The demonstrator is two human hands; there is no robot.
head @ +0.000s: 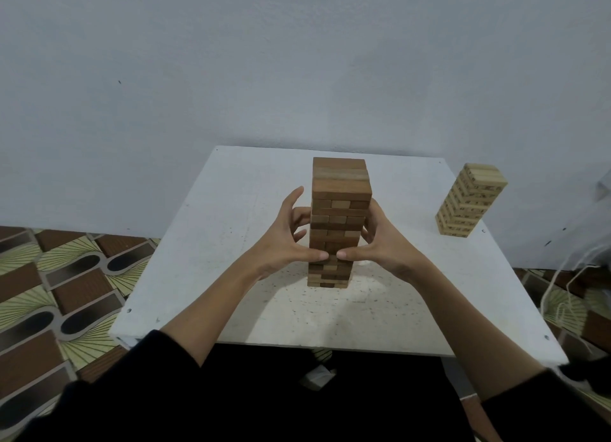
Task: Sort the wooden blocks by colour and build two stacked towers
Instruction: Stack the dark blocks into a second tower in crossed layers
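You are looking down on a white square table point(231, 293), its top speckled and scuffed, pushed against a plain pale grey wall point(297, 61). To either side lies a floor point(49, 276) patterned in brown, black and pale green shapes, and a white cord point(562, 286) hangs at the right edge. The dark wooden tower point(340, 190) stands upright at the middle of the table, its long axis vertical, the layers laid crosswise to one another and one face turned toward you. Your left hand point(281, 240) and right hand point(386, 243) cup its lower half from either side, fingers curled round its flanks, both thumbs pressed to the near face with their tips almost meeting; each grip is clamped on the tower. The light wooden tower point(469, 203) stands well apart at the table's far right, also upright, untouched.
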